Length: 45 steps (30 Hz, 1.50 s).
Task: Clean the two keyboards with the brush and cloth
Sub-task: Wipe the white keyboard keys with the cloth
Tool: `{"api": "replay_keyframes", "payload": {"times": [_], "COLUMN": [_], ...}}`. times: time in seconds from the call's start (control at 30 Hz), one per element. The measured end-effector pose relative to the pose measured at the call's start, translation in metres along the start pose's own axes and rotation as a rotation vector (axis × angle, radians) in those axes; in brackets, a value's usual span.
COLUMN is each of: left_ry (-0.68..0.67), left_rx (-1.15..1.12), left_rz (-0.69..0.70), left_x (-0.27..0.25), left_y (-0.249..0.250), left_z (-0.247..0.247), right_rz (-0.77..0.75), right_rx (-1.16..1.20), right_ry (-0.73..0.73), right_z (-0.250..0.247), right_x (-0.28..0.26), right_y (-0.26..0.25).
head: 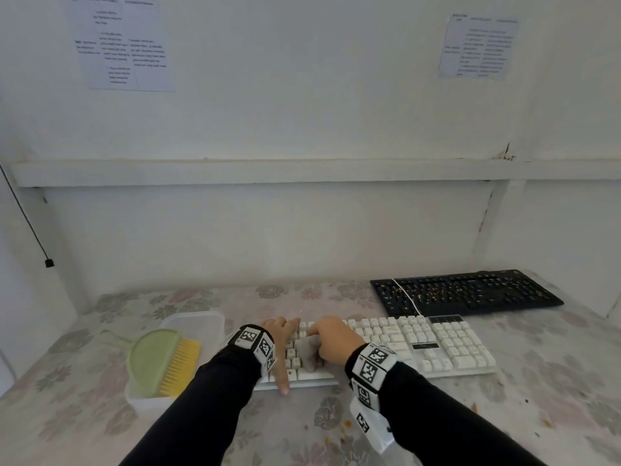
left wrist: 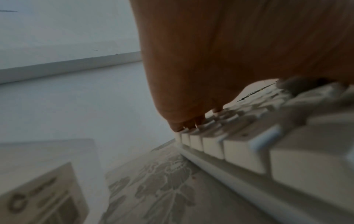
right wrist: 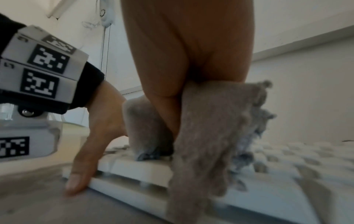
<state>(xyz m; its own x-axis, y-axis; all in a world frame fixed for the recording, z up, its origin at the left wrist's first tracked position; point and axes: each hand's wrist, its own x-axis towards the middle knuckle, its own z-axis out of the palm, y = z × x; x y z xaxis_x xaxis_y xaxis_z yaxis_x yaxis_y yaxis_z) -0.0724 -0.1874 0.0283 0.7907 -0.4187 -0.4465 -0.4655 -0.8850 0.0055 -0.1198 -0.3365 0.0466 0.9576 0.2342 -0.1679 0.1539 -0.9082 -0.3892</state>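
White wall point(head: 302, 112) (two printed sheets point(head: 122, 42)) behind floral-clothed table point(head: 84, 415).

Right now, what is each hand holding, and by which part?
Right hand grips the bunched grey fluffy cloth around its middle. Left hand holds nothing.

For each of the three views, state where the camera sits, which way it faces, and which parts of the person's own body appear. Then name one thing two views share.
Head: worn high, looking forward and down at the table; shows both sleeved forearms, left hand and right hand.
Left wrist: low under the left hand, looking along its fingers at the white keyboard.
Right wrist: low beside the right hand, looking at the grey cloth it grips; the left hand's thumb shows too.
Shared: all three show the white keyboard.
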Motion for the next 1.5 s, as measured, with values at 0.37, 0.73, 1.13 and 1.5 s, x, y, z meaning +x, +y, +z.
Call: {"api": "replay_keyframes", "payload": {"times": [0.37,0.73,1.13,1.5], "left_ry": [0.022,0.067,0.095,0.03], "left_rx": [-0.049,-0.061,-0.128,-0.093], "left_rz": [-0.021,-0.042,-0.045,-0.07], "left_x": [0.001,0.004,0.003,-0.001], "left_y": [-0.001,0.001,-0.003,0.004], "left_z": [0.004,0.008,0.012,0.003], "right_rz": [0.245,0.146,-0.052,0.282], "right_rx": [-0.206,-0.089,-0.163,-0.196], "right_ry": [0.027,0.103,0.01,0.064], "right_z": [-0.029,-0.024,-0.007,-0.048], "right_x": [-0.02,-0.014,-0.003,-0.046], "right_y": [0.067,0.041,0.027,0.119]}}
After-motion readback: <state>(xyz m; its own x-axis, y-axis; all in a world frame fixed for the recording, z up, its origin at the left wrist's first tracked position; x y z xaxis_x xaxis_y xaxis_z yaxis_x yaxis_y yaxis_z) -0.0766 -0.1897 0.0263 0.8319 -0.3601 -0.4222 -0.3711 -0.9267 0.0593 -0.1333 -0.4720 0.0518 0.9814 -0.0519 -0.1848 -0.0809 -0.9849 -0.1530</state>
